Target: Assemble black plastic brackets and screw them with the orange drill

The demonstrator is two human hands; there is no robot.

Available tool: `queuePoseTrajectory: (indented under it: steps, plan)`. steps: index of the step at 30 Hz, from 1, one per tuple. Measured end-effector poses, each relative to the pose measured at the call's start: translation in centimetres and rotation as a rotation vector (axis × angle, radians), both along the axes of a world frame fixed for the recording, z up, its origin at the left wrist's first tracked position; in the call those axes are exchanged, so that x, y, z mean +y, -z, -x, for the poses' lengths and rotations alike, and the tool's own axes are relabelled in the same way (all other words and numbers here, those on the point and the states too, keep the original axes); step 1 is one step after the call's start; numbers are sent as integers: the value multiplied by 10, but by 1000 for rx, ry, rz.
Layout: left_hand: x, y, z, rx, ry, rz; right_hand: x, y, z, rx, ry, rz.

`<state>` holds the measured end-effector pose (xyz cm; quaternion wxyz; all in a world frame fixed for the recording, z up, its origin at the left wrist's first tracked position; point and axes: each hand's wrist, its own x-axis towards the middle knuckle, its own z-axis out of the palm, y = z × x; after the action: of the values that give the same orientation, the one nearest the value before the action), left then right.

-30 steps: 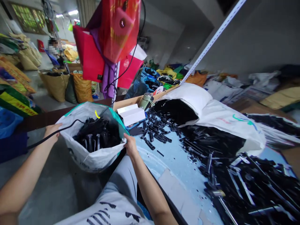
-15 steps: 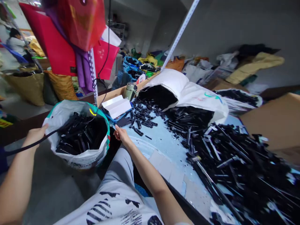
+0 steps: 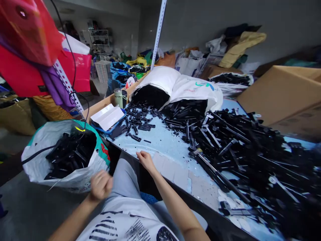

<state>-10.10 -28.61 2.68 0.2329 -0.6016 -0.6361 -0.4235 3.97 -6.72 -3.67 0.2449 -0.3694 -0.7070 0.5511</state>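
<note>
- The tabletop [image 3: 170, 144], pale blue, is shown bare only in a strip along its near edge and toward its left side.
- A heap of black parts [image 3: 250, 150] is spread over the right half, up to the near edge. It is judged that pieces lying at that edge could be swept to the floor if brushed by a forearm.
- A cardboard box [image 3: 281, 90] is set at the far right edge, behind the heap.
- A white sack [image 3: 180, 85] is laid on its side toward the far edge, with black parts spilled from its mouth.
- The floor sack [image 3: 42, 144], filled with black parts, is stood on the floor off the near left corner, just beside the left hand. A black cable [image 3: 37, 153] is draped over its rim. It is judged that the soft, full sack could be tipped if the cable were snagged by an arm.
- A white carton [image 3: 106, 116] is placed near the left edge.
- The right hand [image 3: 145, 160] is rested on the near edge, its grip loosely open with nothing held.
- The left hand [image 3: 100, 184] is blurred and held off the tabletop, with its fingers curled in. Whether anything is enclosed in the grip cannot be told.
- A green flask [image 3: 117, 97] is stood by the far left corner.
</note>
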Motion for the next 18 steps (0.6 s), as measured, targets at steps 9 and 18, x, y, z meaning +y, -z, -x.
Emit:
queuePoseTrajectory:
  steps: [9, 18]
  plan:
    - [295, 9, 39, -185, -565, 838, -11, 13, -121, -95, 383, -325]
    - [389, 42, 81, -305, -756, 972, -15, 36, -173, -207, 667, -749]
